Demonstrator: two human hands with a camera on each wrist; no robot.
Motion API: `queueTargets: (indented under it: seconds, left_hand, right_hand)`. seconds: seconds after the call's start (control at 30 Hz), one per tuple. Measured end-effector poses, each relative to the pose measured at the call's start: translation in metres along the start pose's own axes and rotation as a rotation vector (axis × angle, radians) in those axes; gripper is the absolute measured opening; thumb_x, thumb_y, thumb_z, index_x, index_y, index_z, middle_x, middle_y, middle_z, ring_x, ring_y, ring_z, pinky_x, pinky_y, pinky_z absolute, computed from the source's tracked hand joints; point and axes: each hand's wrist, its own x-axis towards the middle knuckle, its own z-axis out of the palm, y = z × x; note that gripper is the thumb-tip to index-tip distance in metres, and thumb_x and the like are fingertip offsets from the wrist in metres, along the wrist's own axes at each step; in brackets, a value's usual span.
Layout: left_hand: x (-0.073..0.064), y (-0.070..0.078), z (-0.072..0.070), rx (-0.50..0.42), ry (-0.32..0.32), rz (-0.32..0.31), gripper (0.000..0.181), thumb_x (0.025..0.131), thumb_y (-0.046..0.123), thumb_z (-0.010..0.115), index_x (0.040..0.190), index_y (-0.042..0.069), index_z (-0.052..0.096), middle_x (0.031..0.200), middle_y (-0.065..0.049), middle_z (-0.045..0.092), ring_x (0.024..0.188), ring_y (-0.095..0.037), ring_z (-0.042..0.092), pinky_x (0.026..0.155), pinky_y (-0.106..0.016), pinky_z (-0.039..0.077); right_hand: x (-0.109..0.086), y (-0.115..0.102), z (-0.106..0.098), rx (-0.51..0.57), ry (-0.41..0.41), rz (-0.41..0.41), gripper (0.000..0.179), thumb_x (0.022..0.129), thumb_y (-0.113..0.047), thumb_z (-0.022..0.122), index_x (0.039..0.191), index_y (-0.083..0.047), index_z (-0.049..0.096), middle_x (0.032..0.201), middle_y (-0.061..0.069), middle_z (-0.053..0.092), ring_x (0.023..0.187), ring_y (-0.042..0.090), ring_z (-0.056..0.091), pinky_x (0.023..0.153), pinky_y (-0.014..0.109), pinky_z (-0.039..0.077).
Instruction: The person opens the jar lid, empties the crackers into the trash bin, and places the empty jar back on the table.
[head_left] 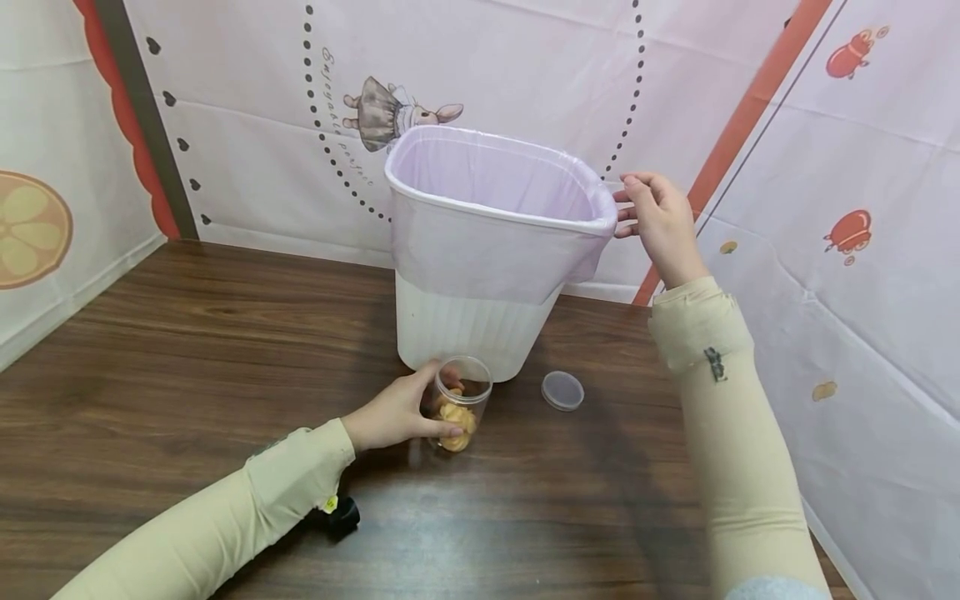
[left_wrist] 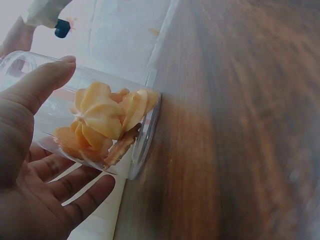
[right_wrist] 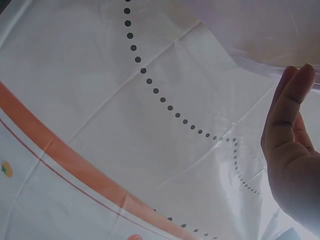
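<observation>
At lower centre, the left hand (head_left: 401, 410) gripped a clear jar (head_left: 474, 404), mouth upward, near the white bin (head_left: 472, 321). At upper right, the right hand (head_left: 663, 227), released, hung beside the bin's rim (head_left: 600, 218); contact was unclear. Tabletop (head_left: 187, 358) separated jar from lid (head_left: 562, 391).
</observation>
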Motion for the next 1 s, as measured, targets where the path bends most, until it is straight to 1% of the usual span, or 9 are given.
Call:
queueTargets:
  seconds: [0.23, 0.4, 0.57, 0.77, 1.0]
  left_hand:
    - [0.000, 0.001, -0.001, -0.005, -0.004, -0.001, 0.065, 0.068, 0.048, 0.073, 0.117, 0.018, 0.043, 0.112, 0.004, 0.058, 0.098, -0.008, 0.056, 0.084, -0.028, 0.044]
    - [-0.001, 0.002, -0.001, -0.016, -0.008, 0.000, 0.066, 0.068, 0.048, 0.073, 0.119, 0.017, 0.042, 0.112, 0.003, 0.059, 0.100, -0.009, 0.057, 0.086, -0.030, 0.044]
    - [-0.001, 0.002, 0.000, -0.019, -0.008, -0.002, 0.067, 0.068, 0.048, 0.072, 0.119, 0.017, 0.043, 0.113, 0.003, 0.059, 0.102, -0.009, 0.056, 0.088, -0.030, 0.044]
    - [-0.002, 0.001, 0.000, -0.012, 0.004, -0.005, 0.064, 0.067, 0.049, 0.073, 0.117, 0.019, 0.044, 0.111, 0.005, 0.059, 0.097, -0.007, 0.056, 0.085, -0.028, 0.044]
    - [-0.002, 0.002, 0.000, -0.015, 0.005, -0.004, 0.063, 0.067, 0.048, 0.073, 0.116, 0.020, 0.044, 0.110, 0.005, 0.058, 0.094, -0.006, 0.057, 0.084, -0.027, 0.044]
  right_hand:
    - [0.006, -0.011, -0.002, -0.058, -0.021, 0.041, 0.041, 0.092, -0.035, 0.045, 0.123, -0.008, 0.049, 0.097, -0.003, 0.059, 0.073, 0.006, 0.061, 0.060, 0.018, 0.051]
    - [0.009, -0.016, -0.003, -0.088, -0.035, 0.045, 0.041, 0.092, -0.034, 0.046, 0.123, -0.007, 0.049, 0.096, -0.002, 0.058, 0.072, 0.005, 0.061, 0.060, 0.019, 0.051]
    - [0.013, -0.019, -0.004, -0.146, -0.037, 0.041, 0.041, 0.093, -0.035, 0.045, 0.123, -0.007, 0.049, 0.100, 0.002, 0.058, 0.074, 0.005, 0.060, 0.060, 0.018, 0.051]
    - [0.017, -0.023, -0.004, -0.210, -0.028, 0.045, 0.042, 0.093, -0.036, 0.044, 0.123, -0.007, 0.049, 0.100, 0.000, 0.057, 0.073, 0.004, 0.060, 0.060, 0.018, 0.051]
    - [0.021, -0.025, -0.004, -0.289, -0.042, 0.048, 0.042, 0.093, -0.035, 0.044, 0.123, -0.007, 0.050, 0.103, 0.003, 0.058, 0.073, 0.004, 0.060, 0.061, 0.020, 0.051]
